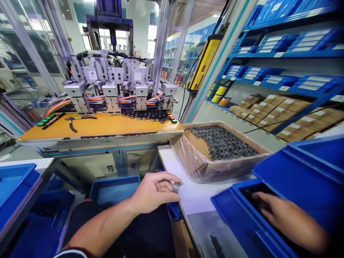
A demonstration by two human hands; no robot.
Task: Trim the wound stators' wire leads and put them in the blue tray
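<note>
My left hand (pixel 154 191) hovers at the edge of the white table (pixel 188 190), fingers curled round a small metal ring-shaped part (pixel 176 187). My right hand (pixel 279 211) reaches into a blue plastic bin (pixel 242 218) at the lower right; its fingers lie flat inside the dark interior, and what they touch is hidden. Behind the table sits a cardboard box lined with plastic film (pixel 215 150), filled with several small dark round parts.
An assembly machine (pixel 118 86) with a row of dark parts along its front stands on an orange bench (pixel 102 127), where pliers (pixel 72 122) lie. Blue bins (pixel 113 188) sit below and at left. Shelves (pixel 282 71) with blue boxes and cartons fill the right.
</note>
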